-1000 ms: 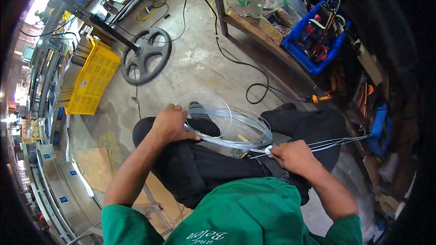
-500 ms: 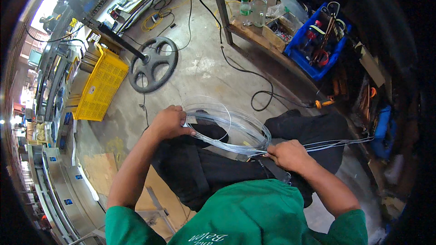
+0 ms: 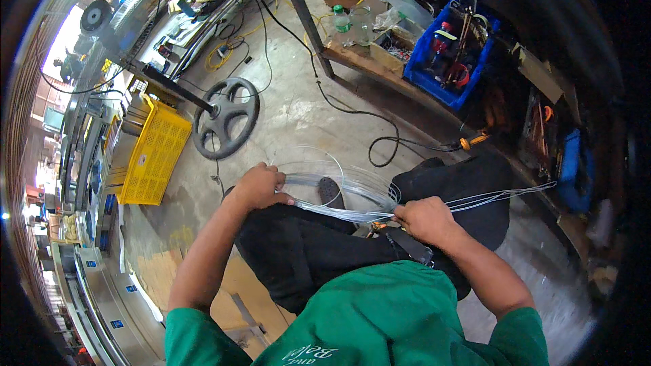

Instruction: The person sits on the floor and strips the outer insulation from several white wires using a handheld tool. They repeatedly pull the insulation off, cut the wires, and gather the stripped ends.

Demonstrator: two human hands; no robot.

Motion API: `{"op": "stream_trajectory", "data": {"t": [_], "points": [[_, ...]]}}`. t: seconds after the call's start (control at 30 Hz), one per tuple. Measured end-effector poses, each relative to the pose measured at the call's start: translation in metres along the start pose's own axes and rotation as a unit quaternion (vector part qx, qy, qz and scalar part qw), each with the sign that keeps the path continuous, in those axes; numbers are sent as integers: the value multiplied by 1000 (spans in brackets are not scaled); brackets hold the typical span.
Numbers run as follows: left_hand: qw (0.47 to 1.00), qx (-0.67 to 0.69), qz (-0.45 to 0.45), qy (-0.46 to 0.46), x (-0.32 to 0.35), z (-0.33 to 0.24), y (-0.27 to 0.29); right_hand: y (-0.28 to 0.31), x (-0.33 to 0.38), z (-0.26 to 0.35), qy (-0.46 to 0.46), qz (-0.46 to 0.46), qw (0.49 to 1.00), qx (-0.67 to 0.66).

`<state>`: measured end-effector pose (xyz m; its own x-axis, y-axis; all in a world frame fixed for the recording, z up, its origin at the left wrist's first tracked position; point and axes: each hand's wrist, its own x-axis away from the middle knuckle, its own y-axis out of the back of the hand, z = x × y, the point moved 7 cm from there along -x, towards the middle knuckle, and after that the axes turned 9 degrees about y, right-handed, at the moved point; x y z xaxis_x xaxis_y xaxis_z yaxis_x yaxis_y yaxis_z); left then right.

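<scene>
A loose coil of thin silvery wire (image 3: pixel 339 214) lies across the front of my lap, over my dark trousers. My left hand (image 3: pixel 261 187) is closed round the coil's left side, thumb along the lower strands. At the coil's right side, my right hand (image 3: pixel 426 219) pinches the strands together. Beyond it several straight wire lengths (image 3: pixel 505 197) run out to the right. One loop stands up from the coil near my left hand. Small orange-coloured metal parts, too small to name, show just below my right fingers.
A yellow crate (image 3: pixel 154 156) stands at the left, beside a grey spoked wheel base (image 3: pixel 227 118). A black cable (image 3: pixel 352 111) loops over the concrete floor. On the right, a wooden bench (image 3: pixel 346 58) holds a green bottle (image 3: pixel 340 20), a glass jar and a blue bin (image 3: pixel 424 83) of tools.
The view has shifted a little, so the bench and bin sit further left. Both hands keep their hold on the wire coil, whose near side now looks flatter.
</scene>
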<state>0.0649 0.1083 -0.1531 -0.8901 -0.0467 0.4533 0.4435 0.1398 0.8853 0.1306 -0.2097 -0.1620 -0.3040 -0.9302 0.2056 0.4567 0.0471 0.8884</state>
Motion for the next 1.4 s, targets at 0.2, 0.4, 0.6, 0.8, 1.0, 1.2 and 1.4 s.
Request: {"op": "stream_trajectory", "data": {"t": [0.2, 0.4, 0.6, 0.8, 1.0, 1.2, 1.4], "points": [[1000, -4, 17, -22, -5, -5, -8, -4, 3, 0, -4, 26, 1000, -2], [999, 27, 6, -43, -8, -5, -2, -11, 0, -4, -27, 51, 998, -13], [997, 57, -28, -54, -16, 13, 5, -5, -6, -5, -32, 50, 998, -36], [990, 120, -35, -69, -16, 30, 8, -2, -18, -1, -18, 33, 998, -53], [991, 106, -67, -34, -10, 28, 19, 0, -22, -4, -31, 32, 997, -57], [990, 122, -68, -8, -12, 32, 17, 1, -24, -7, -40, 15, 998, -42], [996, 69, -43, 47, -23, 26, 8, -2, -23, -7, -25, 10, 999, -40]]}}
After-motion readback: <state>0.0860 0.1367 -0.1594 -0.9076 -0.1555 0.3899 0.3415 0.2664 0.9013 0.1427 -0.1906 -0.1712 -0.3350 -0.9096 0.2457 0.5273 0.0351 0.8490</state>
